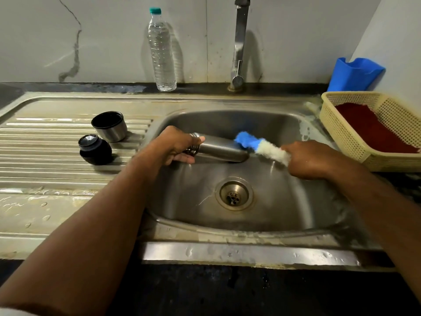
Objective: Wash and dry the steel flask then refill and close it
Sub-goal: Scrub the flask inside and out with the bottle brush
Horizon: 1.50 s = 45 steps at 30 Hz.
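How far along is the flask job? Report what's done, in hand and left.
Done: the flask is opened; its cup lid and stopper sit on the drainboard.
In hand: the left hand holds the steel flask sideways over the sink while the right hand scrubs its base end with a brush.
Left: rinsing, drying, refilling, possibly from the water bottle, and closing.

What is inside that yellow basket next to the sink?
A dark red cloth or mat lies across the floor of the yellow basket. Whatever may sit beneath it is covered, and the basket's right end runs out of the picture.
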Each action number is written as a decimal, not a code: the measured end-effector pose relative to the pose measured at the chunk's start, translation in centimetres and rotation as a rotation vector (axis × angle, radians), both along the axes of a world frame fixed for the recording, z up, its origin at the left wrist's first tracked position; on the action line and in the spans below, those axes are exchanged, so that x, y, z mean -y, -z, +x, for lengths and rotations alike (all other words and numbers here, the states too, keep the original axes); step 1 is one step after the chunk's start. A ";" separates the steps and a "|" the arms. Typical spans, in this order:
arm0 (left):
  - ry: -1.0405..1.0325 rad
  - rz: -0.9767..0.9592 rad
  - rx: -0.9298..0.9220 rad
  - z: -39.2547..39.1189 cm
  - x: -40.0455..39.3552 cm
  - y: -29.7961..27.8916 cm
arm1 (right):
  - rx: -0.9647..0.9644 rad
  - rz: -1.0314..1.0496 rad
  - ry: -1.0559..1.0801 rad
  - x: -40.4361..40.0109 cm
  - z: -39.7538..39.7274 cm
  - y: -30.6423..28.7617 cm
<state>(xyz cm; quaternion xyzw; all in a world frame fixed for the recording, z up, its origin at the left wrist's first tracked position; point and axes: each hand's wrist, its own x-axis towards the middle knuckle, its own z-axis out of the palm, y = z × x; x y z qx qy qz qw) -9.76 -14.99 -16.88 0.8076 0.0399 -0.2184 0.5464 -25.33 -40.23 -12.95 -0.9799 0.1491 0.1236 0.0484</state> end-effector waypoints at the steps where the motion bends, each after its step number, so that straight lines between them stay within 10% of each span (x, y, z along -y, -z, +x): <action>1: 0.004 0.003 0.003 0.0 0.1 0.0 | 0.007 0.013 -0.009 0.0 0.0 0.0; 5: 0.011 -0.005 -0.006 -0.3 0.2 -0.2 | 0.091 0.359 -0.147 -2.0 -0.4 -0.7; 10: 0.031 -0.083 -0.002 0.0 -0.3 -0.1 | -0.038 0.016 -0.005 -0.3 -0.1 -0.5; 16: 0.021 -0.069 0.066 -0.5 0.1 -0.1 | 0.122 0.511 -0.141 -2.1 -0.5 -0.7; 21: 0.058 -0.064 0.098 -0.6 -0.2 -0.3 | 0.050 0.250 0.046 0.4 -0.2 -0.2; 26: 0.055 -0.024 0.074 -0.4 -0.4 0.0 | 0.113 0.620 -0.130 -2.4 -0.9 -1.0; 31: 0.060 -0.026 0.032 -0.1 -0.4 0.0 | 0.057 0.208 0.045 0.3 -0.2 -0.5; 37: 0.062 0.009 -0.023 0.3 -0.3 0.4 | 0.082 0.654 -0.079 -1.3 -0.4 -0.7; 42: 0.075 0.004 -0.007 0.7 -0.4 0.8 | 0.035 0.107 0.052 0.7 0.0 -0.2; 45: 0.077 0.000 -0.016 0.8 -0.5 0.9 | 0.100 0.372 -0.027 0.0 0.0 -0.2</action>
